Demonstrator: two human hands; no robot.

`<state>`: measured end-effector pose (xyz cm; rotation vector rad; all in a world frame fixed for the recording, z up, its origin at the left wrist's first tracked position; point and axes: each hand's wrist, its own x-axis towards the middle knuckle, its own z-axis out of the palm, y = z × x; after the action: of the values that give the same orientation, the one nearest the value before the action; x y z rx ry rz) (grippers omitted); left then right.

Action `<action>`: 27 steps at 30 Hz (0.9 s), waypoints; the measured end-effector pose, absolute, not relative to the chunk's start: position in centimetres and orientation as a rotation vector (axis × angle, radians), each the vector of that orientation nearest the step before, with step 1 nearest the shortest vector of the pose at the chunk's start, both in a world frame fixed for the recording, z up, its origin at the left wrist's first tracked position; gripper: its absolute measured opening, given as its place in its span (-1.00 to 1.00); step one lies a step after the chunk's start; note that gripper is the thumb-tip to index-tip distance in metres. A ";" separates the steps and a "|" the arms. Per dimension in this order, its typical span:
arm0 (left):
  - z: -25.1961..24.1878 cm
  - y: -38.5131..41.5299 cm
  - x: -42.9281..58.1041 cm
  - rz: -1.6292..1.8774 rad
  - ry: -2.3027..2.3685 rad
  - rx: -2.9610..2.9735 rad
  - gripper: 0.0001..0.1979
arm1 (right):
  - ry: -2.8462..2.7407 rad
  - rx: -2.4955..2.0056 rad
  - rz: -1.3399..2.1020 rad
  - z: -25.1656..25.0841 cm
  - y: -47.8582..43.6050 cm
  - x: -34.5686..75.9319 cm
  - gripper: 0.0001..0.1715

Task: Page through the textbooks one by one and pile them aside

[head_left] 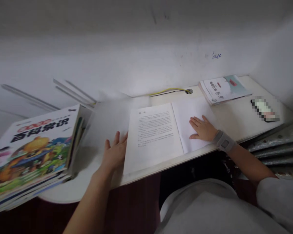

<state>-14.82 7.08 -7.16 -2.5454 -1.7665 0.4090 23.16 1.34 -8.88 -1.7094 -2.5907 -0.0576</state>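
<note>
Shirt [205,211] nearest; open book [153,136] under flat, empty right hand [202,129], edge [129,143] perhaps touching splayed left hand [114,154].

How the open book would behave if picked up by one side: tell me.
The open book would probably flop, perhaps folding at the crease between its printed page and blank page, since it looks thin. It is likely light, lying low on the desk. It might resist sliding with the right hand resting on the blank page.

Books [151,133], phone [265,110] on white desk [236,122]
</note>
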 end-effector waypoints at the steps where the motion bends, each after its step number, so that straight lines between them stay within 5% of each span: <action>1: -7.3 7.1 -14.9 0.407 -1.761 -2.547 -0.41 | -2.595 -1.708 -0.054 -8.8 1.4 23.3 -0.10; 27: -8.9 7.1 -17.1 0.359 -1.710 -2.714 -0.30 | -2.562 -1.589 -0.098 -7.8 -4.9 20.5 -0.30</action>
<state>-17.14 7.12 -8.85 -2.7136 -1.7098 0.3588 20.51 -4.88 -7.80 -1.5892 -2.5619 -0.0978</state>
